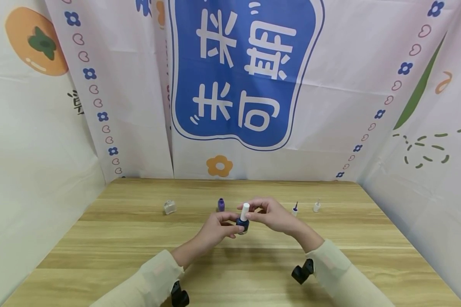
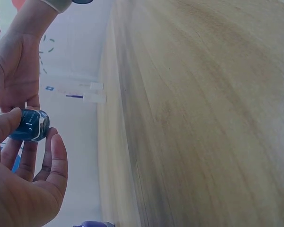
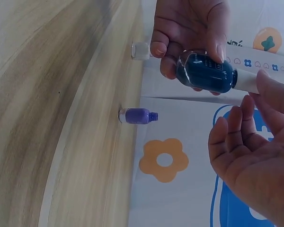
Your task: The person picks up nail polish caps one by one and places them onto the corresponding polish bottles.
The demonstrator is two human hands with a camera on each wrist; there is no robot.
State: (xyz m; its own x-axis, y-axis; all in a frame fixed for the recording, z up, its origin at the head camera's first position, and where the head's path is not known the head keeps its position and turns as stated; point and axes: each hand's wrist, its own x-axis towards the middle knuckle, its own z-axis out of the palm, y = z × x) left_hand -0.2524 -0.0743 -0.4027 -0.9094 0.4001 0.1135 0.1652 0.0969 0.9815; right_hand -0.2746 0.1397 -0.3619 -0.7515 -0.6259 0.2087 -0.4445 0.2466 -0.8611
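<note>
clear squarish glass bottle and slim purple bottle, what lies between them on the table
In the head view, only bare wooden tabletop lies between the clear bottle and purple bottle.

The dark blue bottle (image 3: 203, 73) before you looks like glossy glass, its white cap (image 3: 246, 82) like smooth plastic. Your desk (image 1: 119, 256) shows smooth wood grain with a low sheen, your sleeves (image 1: 342, 273) look like matt cloth, and the backdrop (image 1: 326, 111) like creased fabric.

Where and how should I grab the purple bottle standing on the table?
Grip the purple bottle round its wide body, below the narrow neck, probably from its left in the head view: it stands upright and uncapped, and the dark blue bottle is held in front, toward its right.
</note>
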